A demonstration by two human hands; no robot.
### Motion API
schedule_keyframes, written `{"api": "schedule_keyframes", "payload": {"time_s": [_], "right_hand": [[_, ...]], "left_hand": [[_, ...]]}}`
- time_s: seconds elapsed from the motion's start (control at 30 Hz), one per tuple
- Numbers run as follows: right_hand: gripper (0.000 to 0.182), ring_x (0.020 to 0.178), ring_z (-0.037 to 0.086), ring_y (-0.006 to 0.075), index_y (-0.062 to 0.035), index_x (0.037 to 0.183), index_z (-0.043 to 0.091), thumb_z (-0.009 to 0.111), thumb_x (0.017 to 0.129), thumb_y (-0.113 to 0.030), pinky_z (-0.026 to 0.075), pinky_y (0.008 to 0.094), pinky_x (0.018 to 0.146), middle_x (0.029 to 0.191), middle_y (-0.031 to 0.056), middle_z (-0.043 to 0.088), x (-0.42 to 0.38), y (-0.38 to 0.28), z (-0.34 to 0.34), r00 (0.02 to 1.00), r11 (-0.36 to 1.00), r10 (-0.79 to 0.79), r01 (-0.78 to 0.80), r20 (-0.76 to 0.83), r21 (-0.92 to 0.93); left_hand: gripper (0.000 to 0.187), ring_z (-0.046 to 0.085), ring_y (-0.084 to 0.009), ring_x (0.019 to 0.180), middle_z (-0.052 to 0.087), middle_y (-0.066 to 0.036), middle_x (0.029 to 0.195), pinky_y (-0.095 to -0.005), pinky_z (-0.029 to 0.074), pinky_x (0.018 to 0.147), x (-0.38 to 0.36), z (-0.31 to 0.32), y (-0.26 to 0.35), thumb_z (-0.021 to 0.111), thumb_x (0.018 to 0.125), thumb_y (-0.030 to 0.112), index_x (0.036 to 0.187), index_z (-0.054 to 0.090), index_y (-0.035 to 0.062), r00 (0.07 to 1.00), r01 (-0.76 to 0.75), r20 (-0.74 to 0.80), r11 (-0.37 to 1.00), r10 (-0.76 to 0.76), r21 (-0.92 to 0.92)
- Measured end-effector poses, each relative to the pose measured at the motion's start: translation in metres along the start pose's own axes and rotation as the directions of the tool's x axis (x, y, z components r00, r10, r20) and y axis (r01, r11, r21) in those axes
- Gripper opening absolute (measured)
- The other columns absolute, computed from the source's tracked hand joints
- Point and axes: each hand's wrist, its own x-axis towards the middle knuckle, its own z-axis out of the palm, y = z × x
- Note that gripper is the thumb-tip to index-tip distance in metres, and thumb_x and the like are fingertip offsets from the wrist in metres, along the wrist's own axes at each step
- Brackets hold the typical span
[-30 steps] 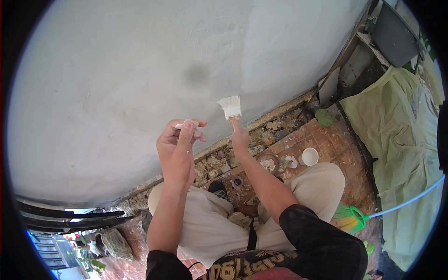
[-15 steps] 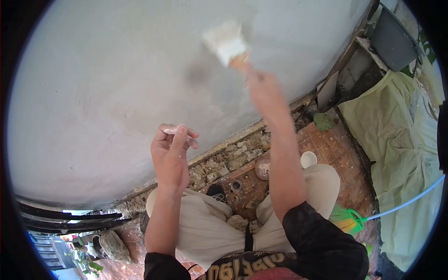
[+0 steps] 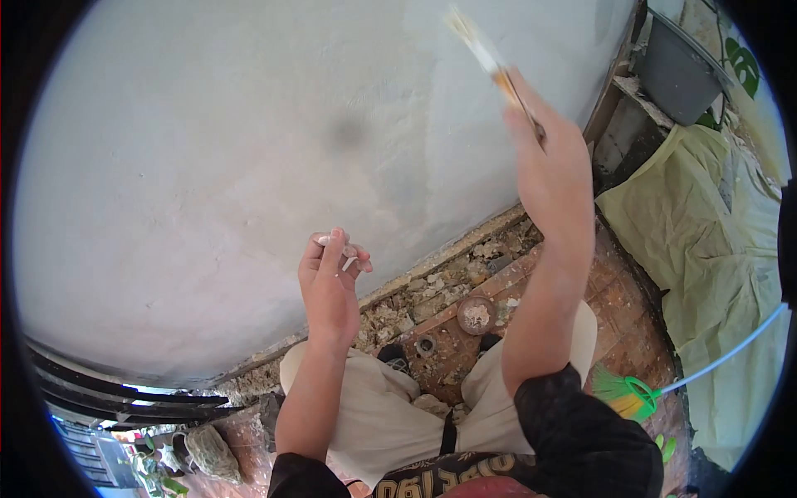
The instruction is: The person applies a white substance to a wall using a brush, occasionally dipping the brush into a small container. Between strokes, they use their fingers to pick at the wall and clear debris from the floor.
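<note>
My right hand (image 3: 552, 153) grips the handle of a wide paintbrush (image 3: 480, 48), which is seen edge-on with its pale bristles up and to the left, over the wall (image 3: 249, 124). Whether the bristles touch the wall I cannot tell. Lower and to the left, my left hand (image 3: 334, 278) is raised in front of the wall with its fingers curled and the thumb against them. White residue coats its fingertips, and whatever they may hold is too small to name.
A round bowl (image 3: 476, 315) stands on the tiled floor near my feet. Rubble lines the wall's base. At the right are a green broom (image 3: 627, 397), a draped pale green sheet (image 3: 706, 249) and a grey bin (image 3: 682, 70).
My right hand and the brush have moved up and to the right, and the brush has turned edge-on. My left hand appears slightly farther right as the view shifts.
</note>
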Motion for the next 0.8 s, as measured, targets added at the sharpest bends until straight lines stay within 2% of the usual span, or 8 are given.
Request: {"api": "schedule_keyframes", "payload": {"time_s": [0.07, 0.13, 0.2, 0.4, 0.5, 0.63, 0.73, 0.8], "right_hand": [[0.036, 0.057, 0.044, 0.0124, -0.0109, 0.123, 0.057, 0.055, 0.088, -0.020, 0.038, 0.0296, 0.055, 0.061, 0.0042, 0.046, 0.025, -0.004, 0.024, 0.960, 0.962, -0.259, 0.266, -0.106, 0.060], [0.035, 0.059, 0.054, 0.0246, -0.0116, 0.120, 0.058, 0.057, 0.086, -0.018, 0.043, 0.0367, 0.059, 0.068, 0.0131, 0.058, 0.060, 0.012, 0.066, 0.789, 0.813, -0.571, 0.581, -0.227, -0.024], [0.035, 0.069, 0.058, 0.0358, -0.0113, 0.120, 0.057, 0.057, 0.085, -0.015, 0.045, 0.0425, 0.064, 0.079, 0.0201, 0.061, 0.052, 0.023, 0.090, 0.848, 0.851, -0.523, 0.515, -0.085, -0.104], [0.033, 0.069, 0.059, 0.0357, -0.0121, 0.117, 0.058, 0.047, 0.087, -0.008, 0.047, 0.0431, 0.063, 0.074, 0.0214, 0.059, -0.033, 0.117, 0.094, 0.808, 0.825, -0.075, 0.379, 0.585, -0.418], [0.030, 0.068, 0.061, 0.0325, -0.0117, 0.111, 0.063, 0.047, 0.086, -0.007, 0.048, 0.0406, 0.063, 0.078, 0.0191, 0.063, -0.017, 0.109, 0.073, 0.780, 0.866, -0.168, 0.408, 0.602, -0.288], [0.025, 0.072, 0.059, 0.0378, -0.0068, 0.105, 0.062, 0.044, 0.088, -0.009, 0.049, 0.0427, 0.065, 0.077, 0.0207, 0.061, 0.025, -0.019, 0.039, 0.813, 0.810, -0.580, 0.582, 0.044, -0.069], [0.025, 0.071, 0.062, 0.0320, -0.0086, 0.108, 0.063, 0.047, 0.090, -0.013, 0.049, 0.0385, 0.064, 0.086, 0.0172, 0.065, 0.048, -0.037, 0.055, 0.754, 0.758, -0.652, 0.647, -0.084, -0.076], [0.025, 0.072, 0.062, 0.0332, -0.0082, 0.108, 0.061, 0.045, 0.090, -0.013, 0.050, 0.0423, 0.066, 0.082, 0.0175, 0.065, 0.029, 0.006, 0.096, 0.853, 0.767, -0.451, 0.520, 0.261, -0.375]], "left_hand": [[0.016, 0.052, -0.0144, 0.069, 0.048, 0.001, 0.074, -0.0302, 0.041, 0.060, -0.007, 0.008, 0.002, 0.056, 0.091, 0.019, 0.078, 0.049, 0.0116, 0.998, -0.042, -0.044, 0.995, 0.038, -0.086], [0.016, 0.051, -0.0143, 0.068, 0.047, 0.001, 0.073, -0.0302, 0.041, 0.060, -0.018, 0.013, 0.010, 0.056, 0.091, 0.018, 0.078, 0.049, 0.0114, 0.996, -0.088, -0.036, 0.990, 0.084, -0.112], [0.016, 0.051, -0.0142, 0.066, 0.047, 0.001, 0.073, -0.0302, 0.040, 0.059, -0.028, 0.011, 0.013, 0.055, 0.091, 0.017, 0.078, 0.048, 0.0112, 0.990, -0.137, -0.042, 0.981, 0.133, -0.137], [0.015, 0.049, -0.0145, 0.064, 0.046, -0.001, 0.070, -0.0306, 0.040, 0.058, -0.014, -0.024, 0.004, 0.054, 0.090, 0.014, 0.078, 0.046, 0.0099, 0.952, -0.276, -0.138, 0.961, 0.275, 0.009], [0.015, 0.049, -0.0145, 0.064, 0.045, -0.001, 0.070, -0.0307, 0.040, 0.058, -0.004, -0.031, 0.005, 0.054, 0.090, 0.014, 0.079, 0.046, 0.0099, 0.935, -0.345, -0.072, 0.937, 0.349, 0.059], [0.015, 0.049, -0.0147, 0.065, 0.045, -0.001, 0.069, -0.0302, 0.039, 0.059, -0.004, -0.024, 0.014, 0.054, 0.089, 0.017, 0.079, 0.046, 0.0100, 0.950, -0.310, -0.069, 0.949, 0.306, -0.056], [0.015, 0.049, -0.0148, 0.067, 0.044, -0.001, 0.069, -0.0303, 0.039, 0.060, 0.002, -0.022, 0.012, 0.052, 0.090, 0.019, 0.080, 0.046, 0.0102, 0.950, -0.310, -0.053, 0.947, 0.307, -0.079], [0.015, 0.049, -0.0149, 0.068, 0.044, -0.001, 0.070, -0.0305, 0.039, 0.061, 0.002, -0.024, 0.012, 0.051, 0.090, 0.019, 0.081, 0.046, 0.0103, 0.951, -0.309, -0.048, 0.948, 0.306, -0.077]]}}
